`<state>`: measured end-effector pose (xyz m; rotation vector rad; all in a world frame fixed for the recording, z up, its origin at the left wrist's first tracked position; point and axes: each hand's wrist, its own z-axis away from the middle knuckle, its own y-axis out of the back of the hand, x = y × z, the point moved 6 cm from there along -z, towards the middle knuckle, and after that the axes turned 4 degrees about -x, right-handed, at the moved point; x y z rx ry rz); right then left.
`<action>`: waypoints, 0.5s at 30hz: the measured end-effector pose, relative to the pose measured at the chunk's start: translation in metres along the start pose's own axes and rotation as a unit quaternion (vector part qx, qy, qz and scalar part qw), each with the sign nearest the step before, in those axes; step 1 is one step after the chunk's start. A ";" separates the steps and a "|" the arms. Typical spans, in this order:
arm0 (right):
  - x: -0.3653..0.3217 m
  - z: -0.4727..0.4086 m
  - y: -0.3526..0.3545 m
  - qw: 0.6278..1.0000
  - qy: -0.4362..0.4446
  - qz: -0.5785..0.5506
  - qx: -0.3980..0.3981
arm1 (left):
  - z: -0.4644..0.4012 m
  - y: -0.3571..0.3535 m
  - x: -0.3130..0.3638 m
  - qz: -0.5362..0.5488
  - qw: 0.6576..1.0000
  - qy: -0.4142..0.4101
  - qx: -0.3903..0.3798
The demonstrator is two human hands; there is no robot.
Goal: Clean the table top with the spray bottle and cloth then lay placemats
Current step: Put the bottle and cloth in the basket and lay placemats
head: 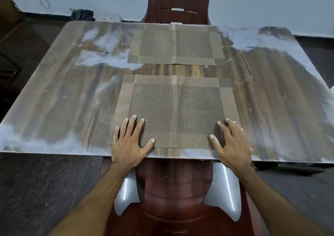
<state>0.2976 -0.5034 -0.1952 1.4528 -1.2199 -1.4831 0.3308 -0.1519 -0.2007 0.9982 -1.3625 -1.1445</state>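
Near placemat [176, 109], 6 o'clock: woven tan-brown, lighter border bands, darker corner squares. Far placemat [176, 45], 12 o'clock: same weave. Table top [63, 91]: dark wood-grain streaks, pale bluish glare. Chairs [178, 2]: glossy reddish-brown.

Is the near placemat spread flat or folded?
Spread flat: the near placemat lies open on the table, both hands pressing its front corners.

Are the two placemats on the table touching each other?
Apart. The head view shows bare table between the near placemat and the far placemat.
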 end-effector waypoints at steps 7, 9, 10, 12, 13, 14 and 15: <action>0.001 -0.002 -0.001 1.000 0.001 0.003 -0.011 | -0.001 0.000 0.001 -0.014 1.000 0.001 -0.008; 0.000 0.000 -0.001 1.000 0.002 0.015 -0.013 | 0.001 0.000 0.002 -0.014 0.999 0.007 -0.030; -0.001 0.000 -0.002 1.000 -0.001 0.015 -0.022 | 0.000 -0.002 0.002 -0.012 0.999 0.011 -0.048; -0.004 -0.002 0.001 0.999 -0.006 0.025 -0.040 | -0.002 0.001 0.002 0.004 0.996 0.008 -0.084; -0.007 -0.002 0.004 0.998 -0.010 0.035 -0.055 | -0.003 0.005 0.003 0.006 0.994 0.006 -0.107; -0.006 0.000 0.004 0.997 -0.007 0.045 -0.068 | -0.002 0.007 0.002 0.010 0.992 0.001 -0.125; -0.009 0.003 0.006 0.996 -0.011 0.053 -0.075 | 0.003 0.012 0.002 0.024 0.991 0.003 -0.131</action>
